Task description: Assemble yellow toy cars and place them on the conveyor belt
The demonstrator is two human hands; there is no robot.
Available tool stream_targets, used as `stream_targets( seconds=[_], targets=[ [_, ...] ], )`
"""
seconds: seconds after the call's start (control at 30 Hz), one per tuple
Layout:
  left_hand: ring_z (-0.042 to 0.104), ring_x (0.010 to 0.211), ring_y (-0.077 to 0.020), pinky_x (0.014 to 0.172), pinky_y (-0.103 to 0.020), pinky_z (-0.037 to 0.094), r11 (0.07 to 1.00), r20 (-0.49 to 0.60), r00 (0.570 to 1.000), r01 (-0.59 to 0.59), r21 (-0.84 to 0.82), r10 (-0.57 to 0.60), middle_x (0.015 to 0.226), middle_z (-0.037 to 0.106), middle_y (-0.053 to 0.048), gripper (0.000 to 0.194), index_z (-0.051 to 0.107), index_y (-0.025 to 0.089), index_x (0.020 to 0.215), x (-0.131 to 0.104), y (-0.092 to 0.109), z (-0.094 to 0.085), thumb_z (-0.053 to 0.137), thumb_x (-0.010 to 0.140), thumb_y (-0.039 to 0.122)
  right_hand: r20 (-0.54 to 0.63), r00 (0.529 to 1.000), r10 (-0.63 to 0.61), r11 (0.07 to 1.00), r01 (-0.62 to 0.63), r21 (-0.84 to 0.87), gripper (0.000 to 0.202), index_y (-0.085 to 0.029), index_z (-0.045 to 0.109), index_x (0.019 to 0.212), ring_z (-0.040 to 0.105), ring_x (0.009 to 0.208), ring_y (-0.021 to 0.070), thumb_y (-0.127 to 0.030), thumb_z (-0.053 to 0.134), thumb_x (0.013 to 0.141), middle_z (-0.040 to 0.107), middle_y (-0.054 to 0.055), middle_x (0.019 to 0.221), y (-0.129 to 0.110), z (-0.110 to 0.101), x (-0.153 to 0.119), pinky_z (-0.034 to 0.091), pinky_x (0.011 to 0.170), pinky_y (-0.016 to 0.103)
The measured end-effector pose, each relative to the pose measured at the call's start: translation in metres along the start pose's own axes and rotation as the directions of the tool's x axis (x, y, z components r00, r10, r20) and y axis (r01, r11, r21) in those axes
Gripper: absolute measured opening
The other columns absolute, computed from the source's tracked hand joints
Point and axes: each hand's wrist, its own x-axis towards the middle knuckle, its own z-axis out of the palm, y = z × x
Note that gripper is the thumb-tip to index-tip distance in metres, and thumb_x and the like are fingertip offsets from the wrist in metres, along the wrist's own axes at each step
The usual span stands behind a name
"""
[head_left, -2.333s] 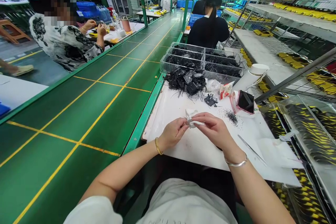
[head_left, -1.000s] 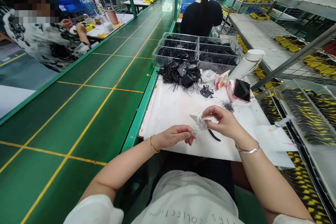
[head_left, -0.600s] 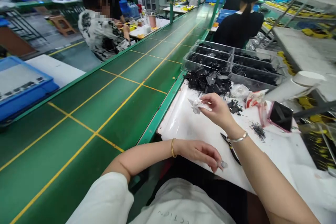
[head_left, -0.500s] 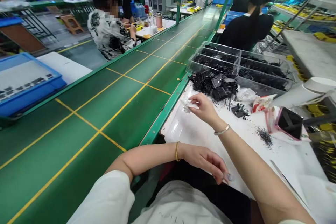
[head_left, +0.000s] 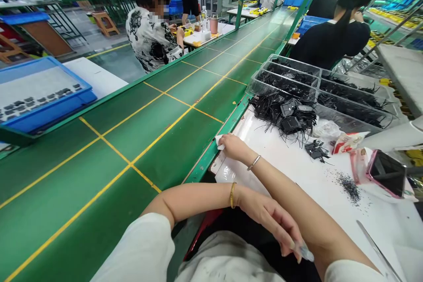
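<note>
Down at the bottom of the frame, right of center, the left hand (head_left: pixel 269 220) (gold bracelet (head_left: pixel 232 194)) hangs near the lap with its fingers loosely curled. A small see-through greyish bit (head_left: pixel 307 253) sits at the fingertips; honestly can't tell if it's pinched or worn on one. Lower right there's a thin metal tool (head_left: pixel 376 246) lying on the white tabletop (head_left: pixel 302 169), looks like tweezers.

Right hand (head_left: pixel 233 146) is reaching across to about mid-frame, silver bracelet (head_left: pixel 254 162) on that wrist. Fingers are closed up on a white wad (head_left: pixel 218 142), tissue by the look of it, right at the green edge rail (head_left: pixel 201 165) between table and belt. Can't tell if the wad is touching the rail.

Right side of the frame: a scatter of black specks (head_left: pixel 348 187), then a phone (head_left: pixel 386 174) in a pink case. A bit farther are a small bunch of black parts (head_left: pixel 316 151), a red-and-white packet (head_left: pixel 348 143) and a big heap of black wired pieces (head_left: pixel 287 116) up against a clear divided tray (head_left: pixel 343 116).

Green belt (head_left: pixel 172 154) runs diagonally up the frame, with a blue tray (head_left: pixel 66 108) beyond it at left. Upper left, a person in a patterned shirt (head_left: pixel 148 37) works at another table; upper right, someone in a dark top (head_left: pixel 327 44).
</note>
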Motion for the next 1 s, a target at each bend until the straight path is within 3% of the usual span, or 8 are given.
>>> stream_targets(
  seconds=[0.1, 0.17, 0.3, 0.47, 0.63, 0.73, 0.87, 1.0],
  targets=[
    [0.069, 0.080, -0.0134, 0.078, -0.022, 0.057, 1.000, 0.018, 1.000, 0.016, -0.001, -0.016, 0.089, 0.070, -0.002, 0.023, 0.069, 0.011, 0.092, 0.000, 0.003, 0.005, 0.076, 0.072, 0.019, 0.040, 0.998, -0.044, 0.992, 0.039, 0.117, 0.016, -0.018, 0.073, 0.084, 0.063, 0.078, 0.0159, -0.009, 0.066, 0.073, 0.071, 0.003, 0.085, 0.000, -0.004, 0.000, 0.048, 0.078, 0.026],
    [0.068, 0.080, -0.0134, 0.078, -0.022, 0.057, 1.000, 0.025, 1.000, 0.016, 0.001, -0.016, 0.089, 0.070, -0.002, 0.024, 0.069, 0.011, 0.092, 0.000, 0.005, 0.007, 0.078, 0.072, 0.021, -0.020, 1.000, -0.003, 0.985, 0.007, 0.175, 0.017, -0.017, 0.071, 0.096, 0.064, 0.075, 0.0137, -0.021, 0.062, 0.082, 0.071, 0.002, 0.088, 0.008, -0.012, 0.004, 0.048, 0.069, 0.023],
    [0.068, 0.079, -0.0115, 0.078, -0.019, 0.056, 1.000, 0.016, 1.000, 0.007, 0.013, -0.007, 0.089, 0.070, -0.002, 0.023, 0.070, 0.011, 0.090, 0.000, 0.005, 0.008, 0.078, 0.072, 0.023, -0.210, 0.965, 0.156, 0.977, -0.120, 0.175, 0.029, -0.011, 0.066, 0.109, 0.062, 0.084, 0.0181, -0.023, 0.045, 0.092, 0.068, 0.011, 0.098, 0.030, -0.025, 0.011, 0.049, 0.076, 0.031],
    [0.068, 0.079, -0.0100, 0.077, -0.017, 0.056, 0.999, -0.009, 1.000, -0.019, 0.027, 0.019, 0.091, 0.070, 0.000, 0.023, 0.070, 0.012, 0.092, 0.001, 0.000, 0.003, 0.077, 0.074, 0.023, -0.219, 0.969, 0.113, 0.992, -0.097, 0.085, 0.019, -0.006, 0.071, 0.085, 0.056, 0.095, 0.0262, -0.009, 0.053, 0.082, 0.063, 0.019, 0.095, 0.017, 0.003, -0.004, 0.040, 0.096, 0.044],
    [0.067, 0.082, -0.0094, 0.083, -0.016, 0.054, 0.998, 0.029, 0.999, 0.028, 0.051, -0.029, 0.094, 0.069, 0.000, 0.023, 0.068, 0.013, 0.096, 0.001, -0.008, 0.004, 0.075, 0.076, 0.023, -0.165, 0.986, -0.020, 0.987, 0.046, 0.155, 0.026, -0.015, 0.075, 0.089, 0.059, 0.092, 0.0187, -0.003, 0.055, 0.078, 0.066, 0.010, 0.098, -0.011, 0.027, -0.026, 0.045, 0.091, 0.031],
    [0.067, 0.082, -0.0093, 0.083, -0.016, 0.054, 0.997, 0.046, 0.998, 0.037, 0.062, -0.040, 0.091, 0.069, 0.000, 0.027, 0.067, 0.013, 0.095, 0.002, -0.012, 0.005, 0.077, 0.074, 0.026, -0.243, 0.970, 0.024, 0.977, 0.029, 0.213, 0.025, -0.019, 0.074, 0.093, 0.061, 0.088, 0.0146, -0.006, 0.058, 0.079, 0.067, 0.005, 0.097, -0.002, 0.012, -0.024, 0.048, 0.084, 0.025],
    [0.066, 0.079, -0.0095, 0.079, -0.018, 0.053, 0.993, 0.018, 1.000, 0.016, 0.114, -0.018, 0.087, 0.068, -0.001, 0.035, 0.067, 0.012, 0.093, 0.001, -0.009, 0.005, 0.079, 0.071, 0.036, -0.478, 0.840, 0.257, 0.956, -0.149, 0.252, 0.028, -0.008, 0.065, 0.110, 0.056, 0.102, 0.0225, -0.015, 0.049, 0.088, 0.059, 0.016, 0.109, 0.035, -0.030, -0.005, 0.044, 0.094, 0.038],
    [0.065, 0.076, -0.0110, 0.078, -0.023, 0.051, 0.990, -0.105, 0.994, 0.031, 0.138, -0.017, 0.087, 0.067, -0.002, 0.047, 0.066, 0.013, 0.090, -0.006, -0.006, 0.005, 0.081, 0.065, 0.050, -0.490, 0.785, 0.378, 0.914, -0.234, 0.332, 0.044, -0.006, 0.062, 0.114, 0.059, 0.093, 0.0247, -0.017, 0.072, 0.073, 0.054, 0.022, 0.120, 0.056, -0.059, -0.012, 0.049, 0.085, 0.043]
  ],
)
